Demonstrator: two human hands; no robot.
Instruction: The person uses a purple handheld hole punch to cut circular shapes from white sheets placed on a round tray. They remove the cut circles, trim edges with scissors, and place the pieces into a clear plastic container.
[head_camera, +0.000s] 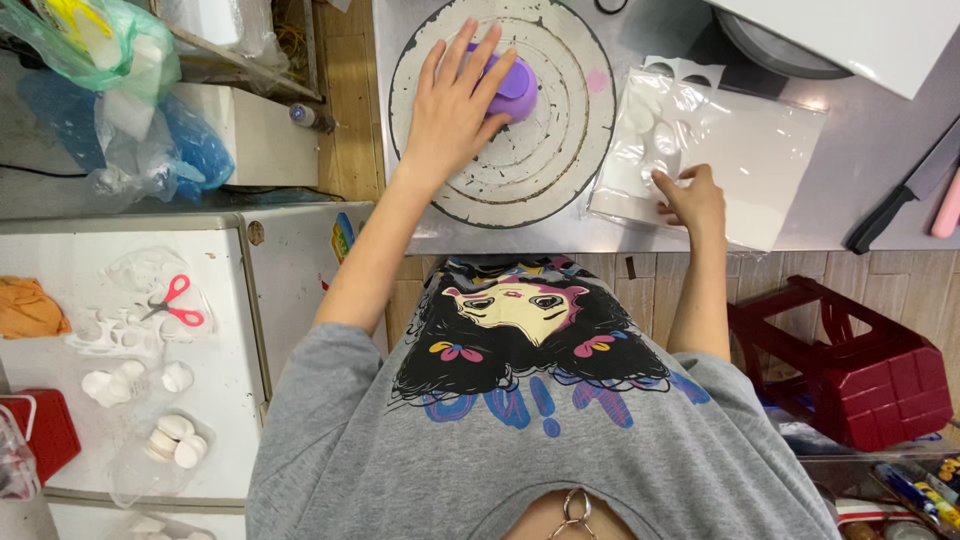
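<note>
The left hand (455, 105) lay palm-down, its grip closed over a purple punch (512, 88) on the round white board (560, 160). The right hand (692, 200) pinched the near edge of a white sheet in clear plastic (740, 150), already holed, flat on the worktop (850, 170). Off-centre pressure might have skidded the punch; the slippery plastic could have slid toward the black-handled knife (905, 195).
</note>
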